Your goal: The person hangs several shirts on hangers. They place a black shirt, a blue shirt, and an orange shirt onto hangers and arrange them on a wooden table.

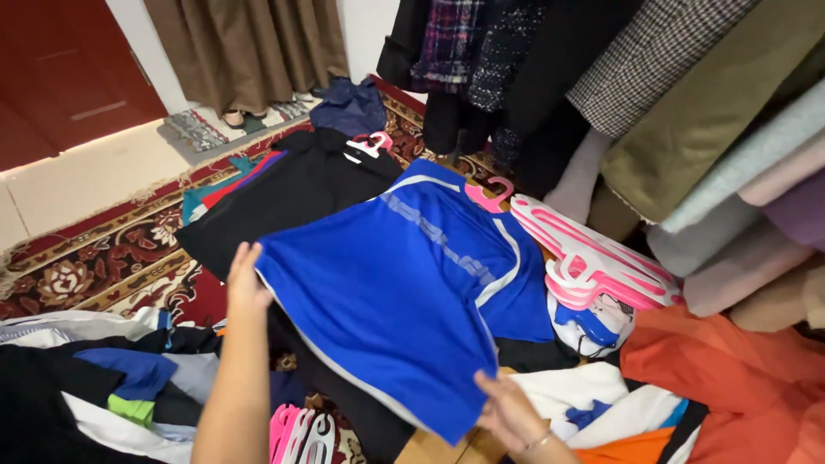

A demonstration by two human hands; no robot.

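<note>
The left hand (245, 279) and right hand (513, 415), fingers pressed flat, grip opposite corners of a blue sports shirt with white piping (404, 288) spread over a black garment (292, 193) on the patterned red carpet (103, 258)

Smooth, faintly shiny synthetic cloth of the blue shirt (404, 292); glossy pink plastic hangers (593, 258); matt woven carpet (103, 258)

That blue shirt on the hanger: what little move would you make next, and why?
Probably smooth it flat. The blue shirt hangs on a pink hanger, the left hand grips one lower corner, the right hand the other, and the cloth looks slightly rumpled.
</note>
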